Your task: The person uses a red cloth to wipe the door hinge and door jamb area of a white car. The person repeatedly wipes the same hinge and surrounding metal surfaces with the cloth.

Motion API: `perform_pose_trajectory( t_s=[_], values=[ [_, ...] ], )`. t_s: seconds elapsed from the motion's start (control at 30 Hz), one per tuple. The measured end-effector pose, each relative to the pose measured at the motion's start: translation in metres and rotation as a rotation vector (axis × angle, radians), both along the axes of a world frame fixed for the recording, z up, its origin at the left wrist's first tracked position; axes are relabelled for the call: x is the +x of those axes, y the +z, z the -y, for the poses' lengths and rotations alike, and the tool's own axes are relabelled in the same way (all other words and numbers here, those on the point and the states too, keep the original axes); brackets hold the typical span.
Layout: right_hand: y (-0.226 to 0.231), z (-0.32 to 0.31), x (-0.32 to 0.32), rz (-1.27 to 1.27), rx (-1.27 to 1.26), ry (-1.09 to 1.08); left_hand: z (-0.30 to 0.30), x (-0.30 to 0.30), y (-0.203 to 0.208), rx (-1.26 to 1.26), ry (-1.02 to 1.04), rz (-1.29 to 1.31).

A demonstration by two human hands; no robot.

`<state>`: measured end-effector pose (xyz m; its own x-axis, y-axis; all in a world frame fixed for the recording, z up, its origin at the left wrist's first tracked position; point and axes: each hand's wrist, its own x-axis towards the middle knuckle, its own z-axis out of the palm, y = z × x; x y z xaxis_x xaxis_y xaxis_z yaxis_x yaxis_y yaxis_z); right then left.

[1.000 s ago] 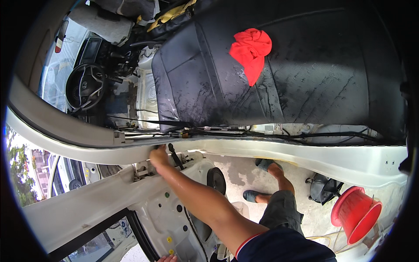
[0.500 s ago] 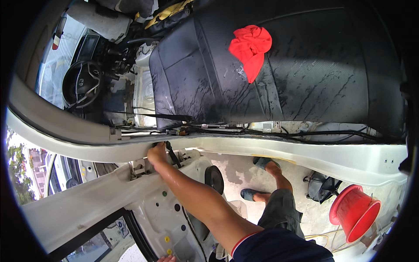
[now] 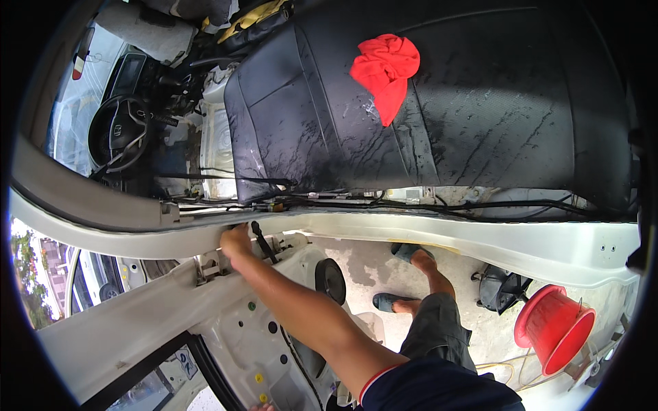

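My right hand (image 3: 236, 242) reaches into the gap between the white body pillar (image 3: 205, 236) and the stripped white car door (image 3: 226, 308). Its fingers are curled at the pillar edge around something dark that I cannot make out. Right beside it, a black rubber tube (image 3: 261, 241) spans the gap. A metal hinge (image 3: 209, 267) sits on the door edge just below the hand. Of my left hand (image 3: 262, 407) only some fingertips show at the bottom rim, near the door's inner panel; the rest is out of the picture.
A wet black seat (image 3: 329, 116) carries a red cloth (image 3: 387, 68). Dark wiring (image 3: 425, 205) runs along the sill. The steering wheel (image 3: 120, 132) is far left. On the concrete floor stand my slippered feet (image 3: 404, 277), a black device (image 3: 500, 289) and a red plastic stool-like object (image 3: 554, 329).
The whole view has shifted slightly. My right hand is a little farther from the black tube, whose upper end shows more plainly. The left fingertips remain at the bottom rim.
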<state>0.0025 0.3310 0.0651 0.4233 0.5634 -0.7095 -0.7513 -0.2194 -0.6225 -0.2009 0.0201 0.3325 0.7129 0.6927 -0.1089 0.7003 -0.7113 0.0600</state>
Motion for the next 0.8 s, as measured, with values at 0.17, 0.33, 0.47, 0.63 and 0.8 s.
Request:
perform_pose_trajectory(
  t_s=[0.17, 0.33, 0.47, 0.63, 0.8],
  values=[
    [0.014, 0.003, -0.004, 0.025, -0.116, 0.035, -0.002, 0.001, 0.001, -0.006, 0.005, 0.005],
    [0.02, 0.007, 0.007, -0.133, -0.143, 0.01, -0.001, 0.001, 0.001, -0.007, 0.004, 0.014],
    [0.019, 0.009, 0.014, -0.24, -0.145, 0.085, -0.002, 0.003, 0.001, -0.007, 0.003, 0.008],
    [0.007, 0.009, 0.01, -0.226, -0.118, 0.087, -0.004, 0.003, 0.002, -0.009, 0.006, 0.011],
    [-0.002, 0.007, 0.006, -0.257, -0.01, 0.053, -0.003, 0.0, 0.002, -0.014, 0.006, 0.013]
  ],
)
